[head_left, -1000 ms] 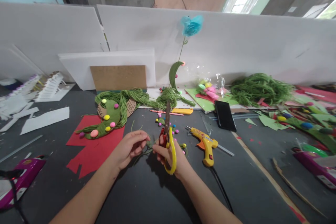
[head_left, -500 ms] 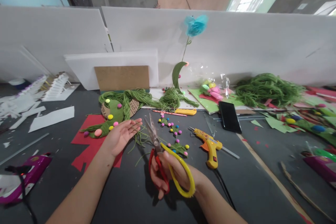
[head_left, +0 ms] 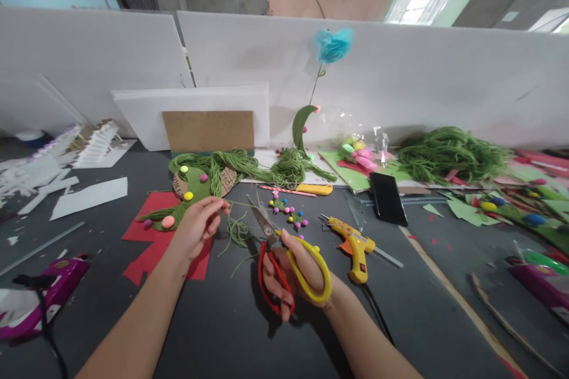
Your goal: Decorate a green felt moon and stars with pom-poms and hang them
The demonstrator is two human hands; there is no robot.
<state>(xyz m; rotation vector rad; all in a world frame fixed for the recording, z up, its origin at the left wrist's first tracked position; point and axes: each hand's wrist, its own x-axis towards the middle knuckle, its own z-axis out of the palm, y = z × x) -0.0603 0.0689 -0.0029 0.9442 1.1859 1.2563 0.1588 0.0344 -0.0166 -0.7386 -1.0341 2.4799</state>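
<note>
Between thumb and fingers, my left hand pinches a thin strand of green yarn that runs right to the scissors. My right hand is in the handles of the scissors, one loop red and one yellow, with the blades slightly apart around the strand's end. Loose yarn snippets lie on the table just below. Behind my left hand is a green felt piece with pom-poms, partly covered by a yarn bundle. Small felt stars with pom-poms lie beyond the scissors, one mostly hidden by my right hand.
A yellow glue gun and a black phone lie to the right. Red paper sits under my left arm. A blue flower stands at the back, with a yarn heap at back right and a purple pack at left.
My left hand has closed from open fingers into a pinch, and the yarn strand is now stretched toward the scissors. The scissors have turned slightly and their blades have parted a little.
</note>
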